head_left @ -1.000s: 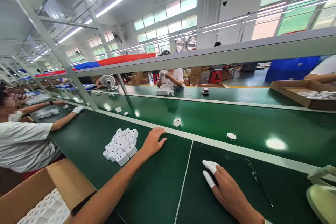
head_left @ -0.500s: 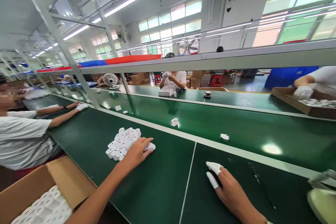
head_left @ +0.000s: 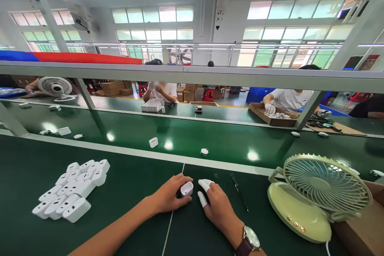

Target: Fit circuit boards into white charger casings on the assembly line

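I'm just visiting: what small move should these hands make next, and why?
I'd guess the right hand, its fingertips in white covers, should move slightly left to help steady the small white plastic casing. The left hand holds that casing between thumb and fingers, its open end showing, while the right sits close by, apparently holding nothing.

We see a smooth plastic housing [head_left: 187, 189] at lower centre, a glossy belt [head_left: 231, 140] mid-frame and a matt cardboard box [head_left: 364, 224] lower right.
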The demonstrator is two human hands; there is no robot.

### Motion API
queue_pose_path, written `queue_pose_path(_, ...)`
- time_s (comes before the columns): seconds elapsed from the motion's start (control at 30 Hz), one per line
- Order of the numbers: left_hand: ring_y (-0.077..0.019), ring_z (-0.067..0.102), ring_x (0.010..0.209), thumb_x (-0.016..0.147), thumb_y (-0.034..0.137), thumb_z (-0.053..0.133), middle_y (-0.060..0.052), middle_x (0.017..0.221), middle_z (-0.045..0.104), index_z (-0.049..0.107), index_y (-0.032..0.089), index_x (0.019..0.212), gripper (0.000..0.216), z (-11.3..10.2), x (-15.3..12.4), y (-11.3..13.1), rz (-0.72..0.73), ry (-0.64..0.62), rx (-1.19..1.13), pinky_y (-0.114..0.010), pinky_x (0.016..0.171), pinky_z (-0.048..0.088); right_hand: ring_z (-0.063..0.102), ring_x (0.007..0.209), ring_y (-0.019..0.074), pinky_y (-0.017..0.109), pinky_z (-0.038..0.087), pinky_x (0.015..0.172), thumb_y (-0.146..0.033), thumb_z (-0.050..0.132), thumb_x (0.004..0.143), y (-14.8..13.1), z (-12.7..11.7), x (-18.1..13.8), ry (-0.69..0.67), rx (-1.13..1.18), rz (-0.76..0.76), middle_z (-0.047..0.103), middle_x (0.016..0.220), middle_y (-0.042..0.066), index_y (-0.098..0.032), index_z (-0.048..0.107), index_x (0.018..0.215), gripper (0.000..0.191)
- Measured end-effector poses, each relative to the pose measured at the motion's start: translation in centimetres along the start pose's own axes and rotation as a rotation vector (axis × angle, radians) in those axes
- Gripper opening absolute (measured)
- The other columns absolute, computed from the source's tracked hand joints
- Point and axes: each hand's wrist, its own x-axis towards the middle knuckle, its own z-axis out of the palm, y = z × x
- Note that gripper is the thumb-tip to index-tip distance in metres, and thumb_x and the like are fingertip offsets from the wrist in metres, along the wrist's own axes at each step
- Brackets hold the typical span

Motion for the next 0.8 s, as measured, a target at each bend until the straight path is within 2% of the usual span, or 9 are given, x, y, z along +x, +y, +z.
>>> queue_pose_path(0.17, -0.0217, 0.059, 0.085, 0.074, 0.048, 0.085, -0.002, 0.099, 0.064, 0.054, 0.027, 0.141, 0.076, 0.5, -0.2, -0.6, -0.009, -0.035, -0.094, -0.038, 0.081, 0.051, 0.069, 0.107, 0.0305, 0.049, 0.063, 0.09, -0.016, 0.05, 0.1, 1.5, -0.2, 0.3, 0.002, -0.014, 0.097, 0.068, 0.118, 0.014, -0.02, 0.052, 0.141, 0.041)
queue_pose_path(0.3, -0.0202, 0.058, 0.086, 0.072, 0.045, 0.087, -0.006, 0.113, 0.061, 0.053, 0.027, 0.142, 0.08, 0.6, -0.3, -0.9, 0.03, -0.02, -0.219, -0.036, 0.081, 0.051, 0.068, 0.108, 0.0327, 0.053, 0.061, 0.091, -0.021, 0.051, 0.099, 4.0, 0.4, 2.8, -0.075, -0.042, 0.19, 0.068, 0.116, 0.015, -0.017, 0.053, 0.141, 0.042)
queue_pose_path(0.4, -0.0202, 0.059, 0.087, 0.074, 0.04, 0.087, -0.008, 0.124, 0.062, 0.056, 0.026, 0.138, 0.073, 0.5, -0.2, -0.9, 0.07, -0.027, -0.225, -0.04, 0.087, 0.05, 0.066, 0.111, 0.0341, 0.054, 0.058, 0.095, -0.023, 0.055, 0.096, 6.2, 2.3, 6.1, -0.102, -0.057, 0.235, 0.068, 0.117, 0.017, -0.014, 0.056, 0.136, 0.041)
queue_pose_path(0.53, -0.0232, 0.06, 0.089, 0.071, 0.039, 0.089, -0.005, 0.108, 0.068, 0.062, 0.022, 0.122, 0.06, 0.2, -0.2, -1.1, 0.067, -0.033, -0.255, -0.041, 0.089, 0.049, 0.067, 0.104, 0.036, 0.052, 0.057, 0.092, -0.031, 0.068, 0.09, 8.2, 6.3, 10.9, -0.119, -0.074, 0.325, 0.07, 0.112, 0.019, -0.012, 0.063, 0.125, 0.041)
queue_pose_path(0.63, -0.0245, 0.059, 0.092, 0.064, 0.039, 0.093, -0.006, 0.104, 0.066, 0.061, 0.02, 0.111, 0.06, 0.2, -0.3, -1.3, 0.066, -0.014, -0.297, -0.038, 0.085, 0.049, 0.068, 0.097, 0.0338, 0.048, 0.056, 0.089, -0.029, 0.071, 0.087, 8.4, 8.6, 13.5, -0.125, -0.065, 0.374, 0.072, 0.101, 0.017, -0.014, 0.069, 0.111, 0.028)
queue_pose_path(0.7, -0.024, 0.058, 0.092, 0.063, 0.035, 0.092, -0.005, 0.104, 0.064, 0.059, 0.021, 0.106, 0.056, 0.2, -0.4, -1.4, 0.048, 0.021, -0.319, -0.037, 0.083, 0.049, 0.068, 0.095, 0.0317, 0.045, 0.056, 0.087, -0.027, 0.068, 0.088, 7.9, 8.9, 14.1, -0.132, -0.032, 0.38, 0.072, 0.097, 0.015, -0.015, 0.07, 0.106, 0.022)
queue_pose_path(0.8, -0.022, 0.057, 0.09, 0.069, 0.025, 0.083, -0.003, 0.102, 0.06, 0.054, 0.023, 0.102, 0.043, 0.2, -0.6, -1.4, -0.031, 0.169, -0.342, -0.036, 0.081, 0.049, 0.068, 0.095, 0.0285, 0.043, 0.058, 0.086, -0.027, 0.065, 0.089, 6.5, 7.1, 13.1, -0.172, 0.072, 0.332, 0.072, 0.099, 0.012, -0.017, 0.071, 0.11, 0.024)
